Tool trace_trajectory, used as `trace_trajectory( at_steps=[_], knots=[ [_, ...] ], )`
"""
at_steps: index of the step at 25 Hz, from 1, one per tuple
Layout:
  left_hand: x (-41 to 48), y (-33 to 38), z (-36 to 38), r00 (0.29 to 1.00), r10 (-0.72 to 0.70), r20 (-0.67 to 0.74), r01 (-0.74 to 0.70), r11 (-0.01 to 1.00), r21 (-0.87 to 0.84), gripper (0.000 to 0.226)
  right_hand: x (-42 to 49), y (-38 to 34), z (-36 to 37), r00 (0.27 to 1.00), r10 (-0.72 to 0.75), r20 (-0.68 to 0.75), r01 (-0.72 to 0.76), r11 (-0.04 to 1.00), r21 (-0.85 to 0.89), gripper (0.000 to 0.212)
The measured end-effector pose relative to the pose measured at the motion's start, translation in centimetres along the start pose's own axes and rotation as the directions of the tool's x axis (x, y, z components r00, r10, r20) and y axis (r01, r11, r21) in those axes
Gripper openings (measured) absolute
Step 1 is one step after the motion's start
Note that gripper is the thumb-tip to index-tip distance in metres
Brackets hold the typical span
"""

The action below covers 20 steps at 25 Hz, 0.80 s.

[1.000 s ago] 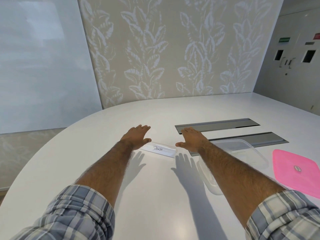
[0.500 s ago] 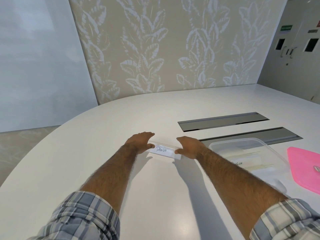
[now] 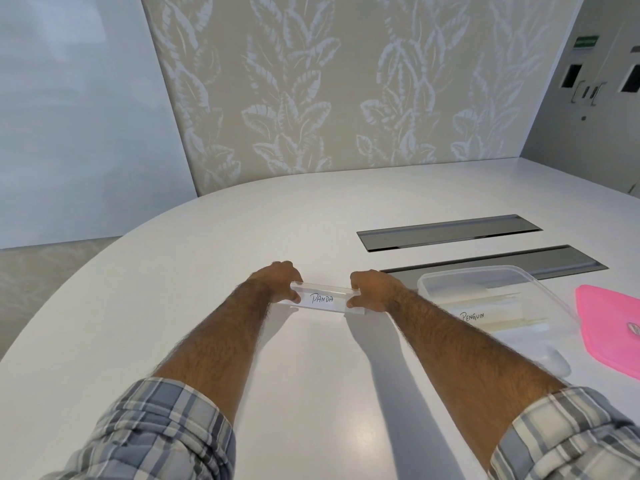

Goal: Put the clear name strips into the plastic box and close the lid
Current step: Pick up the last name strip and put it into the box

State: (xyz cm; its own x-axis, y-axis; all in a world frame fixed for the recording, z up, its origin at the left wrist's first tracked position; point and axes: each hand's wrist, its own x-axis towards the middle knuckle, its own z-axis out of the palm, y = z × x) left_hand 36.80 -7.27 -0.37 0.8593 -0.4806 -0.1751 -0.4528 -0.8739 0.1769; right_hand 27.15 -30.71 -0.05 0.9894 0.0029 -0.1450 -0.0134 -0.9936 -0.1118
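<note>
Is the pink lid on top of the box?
No, the pink lid lies flat on the table to the right of the open plastic box.

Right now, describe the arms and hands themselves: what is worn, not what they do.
Both forearms are bare and hairy. Each sleeve, left and right, is a grey, blue and white plaid shirt cuff rolled to about the elbow. The left hand and right hand show no gloves, rings or watch.

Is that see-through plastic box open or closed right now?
Open. The plastic box has no lid on; its pink lid lies on the table beside it.
</note>
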Motion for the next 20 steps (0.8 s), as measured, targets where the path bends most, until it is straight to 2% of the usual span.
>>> trace_trajectory(
  at_steps=[3,13,20],
  knots=[
    [-0.6,-0.2,0.2,1.000,0.003,0.020,-0.003,1.000,-0.011,0.057,-0.2,-0.4,0.6,0.999,-0.010,0.031,0.010,1.000,0.001,0.055],
    [-3.1,0.1,0.6,1.000,-0.027,0.000,0.027,0.995,0.091,0.051,-1.2,-1.1,1.0,1.000,-0.022,0.010,0.023,0.998,-0.052,0.049],
    [-5.3,1.7,-1.8,0.999,-0.042,-0.034,0.044,0.996,0.074,0.046,-3.1,-0.9,-1.6,0.998,-0.039,-0.040,0.037,0.998,-0.060,0.054]
  ],
)
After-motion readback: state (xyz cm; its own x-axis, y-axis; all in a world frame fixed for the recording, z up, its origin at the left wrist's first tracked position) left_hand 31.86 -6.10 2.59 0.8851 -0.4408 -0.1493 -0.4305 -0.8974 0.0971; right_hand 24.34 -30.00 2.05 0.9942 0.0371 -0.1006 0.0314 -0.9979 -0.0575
